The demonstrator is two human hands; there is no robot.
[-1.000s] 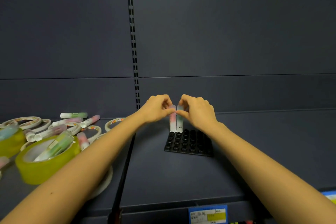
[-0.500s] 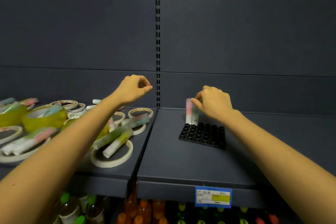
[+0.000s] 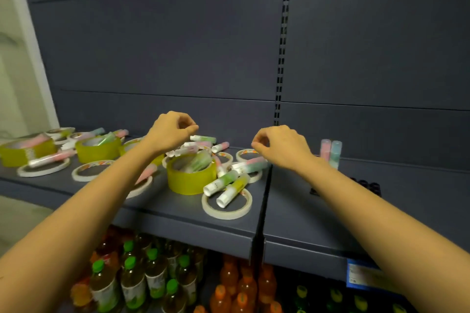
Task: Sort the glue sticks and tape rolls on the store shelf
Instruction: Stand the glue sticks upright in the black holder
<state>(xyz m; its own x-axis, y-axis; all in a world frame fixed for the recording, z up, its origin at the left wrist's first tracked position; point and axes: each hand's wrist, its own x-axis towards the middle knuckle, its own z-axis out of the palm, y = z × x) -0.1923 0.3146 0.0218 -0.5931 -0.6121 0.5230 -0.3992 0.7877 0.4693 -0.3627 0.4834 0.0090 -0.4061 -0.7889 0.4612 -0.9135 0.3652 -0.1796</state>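
Observation:
Two glue sticks, one pink (image 3: 325, 148) and one green (image 3: 335, 151), stand upright at the back of a black holder tray (image 3: 370, 187) on the right shelf section. Glue sticks and tape rolls lie jumbled on the left section: a yellow tape roll (image 3: 191, 176) with sticks inside, a white tape ring (image 3: 227, 202) with a yellow-green stick (image 3: 232, 190) across it. My left hand (image 3: 170, 132) hovers above the pile, fingers curled with nothing in them. My right hand (image 3: 279, 146) hangs near the shelf joint, fingers bent, holding nothing.
More yellow rolls (image 3: 98, 150) and white rings (image 3: 91, 173) spread along the left shelf (image 3: 178, 221). Drink bottles (image 3: 132, 279) fill the shelf below. A blue price label (image 3: 358, 273) sits on the right shelf's front edge. A pale wall stands at far left.
My right hand let go of the two upright sticks and both hands swung left toward the pile. My view turned left and down.

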